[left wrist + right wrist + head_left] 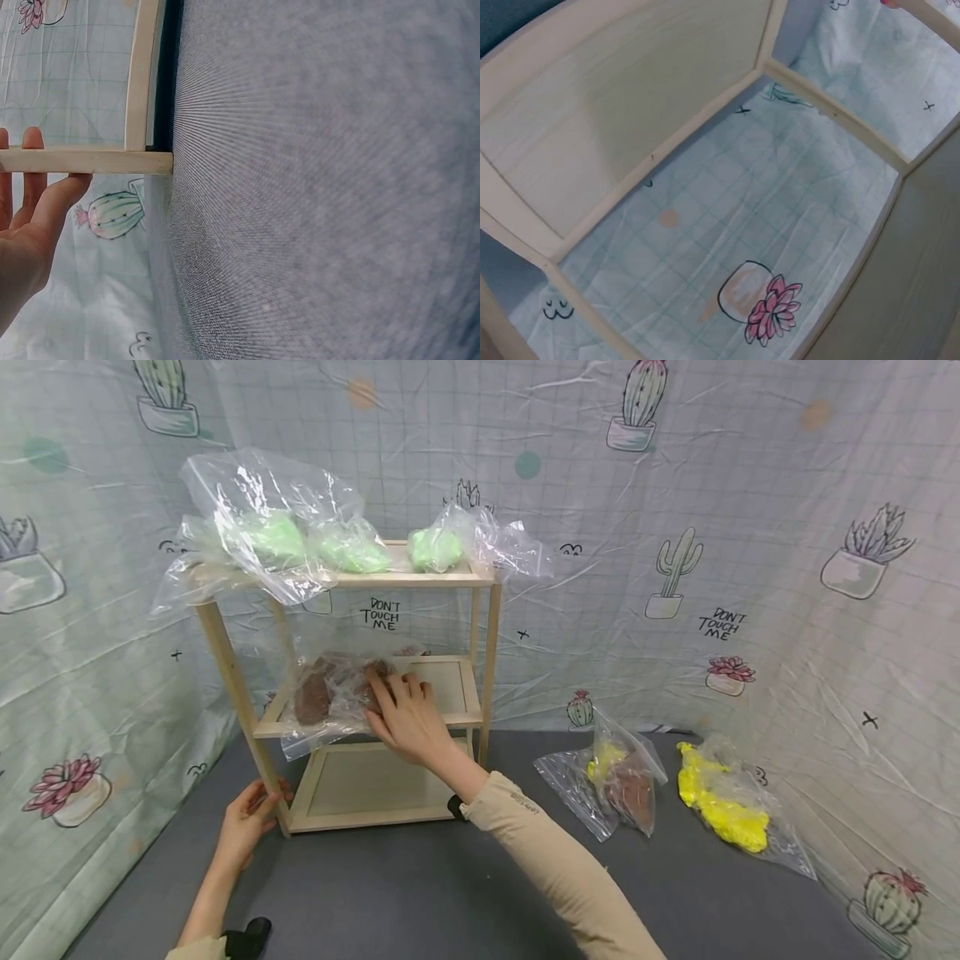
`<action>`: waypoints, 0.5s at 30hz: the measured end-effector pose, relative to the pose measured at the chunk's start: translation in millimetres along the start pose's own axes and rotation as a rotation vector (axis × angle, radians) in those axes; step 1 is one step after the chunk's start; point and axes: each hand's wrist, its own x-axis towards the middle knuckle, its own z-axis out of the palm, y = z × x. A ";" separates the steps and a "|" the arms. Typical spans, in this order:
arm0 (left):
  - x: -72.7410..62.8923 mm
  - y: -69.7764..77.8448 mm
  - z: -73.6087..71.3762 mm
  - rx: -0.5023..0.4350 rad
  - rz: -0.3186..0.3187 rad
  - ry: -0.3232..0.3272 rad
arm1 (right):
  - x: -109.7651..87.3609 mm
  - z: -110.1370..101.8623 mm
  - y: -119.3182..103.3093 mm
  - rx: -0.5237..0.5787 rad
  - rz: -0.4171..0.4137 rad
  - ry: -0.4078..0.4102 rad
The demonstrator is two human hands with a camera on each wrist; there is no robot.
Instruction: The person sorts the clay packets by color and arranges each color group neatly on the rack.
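A small wooden shelf rack point(352, 821) with three tiers stands on the dark table. Down at its front left leg point(258, 768), my left hand point(243, 822) grips the post, thumb on one side and fingers on the other; the left wrist view shows this hand point(34, 232) at the post point(90, 161). On the middle tier lie clear plastic bags with brown lumps point(312, 693). My right hand point(412, 718) reaches over the right-hand brown lump point(378, 673), its fingers spread and touching the bag. Neither the right hand nor the bags appear in the right wrist view.
Clear bags of light green material point(348, 553) lie along the top tier, some overhanging its edges. Right of the rack are a bag with brown and yellow contents point(628, 789) and a bag of bright yellow material point(723, 802). A cactus-printed sheet point(600, 610) hangs behind.
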 end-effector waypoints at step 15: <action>-0.6 0.2 -0.1 0.004 -0.001 0.002 | -7.6 -4.2 4.2 0.010 -0.013 -0.065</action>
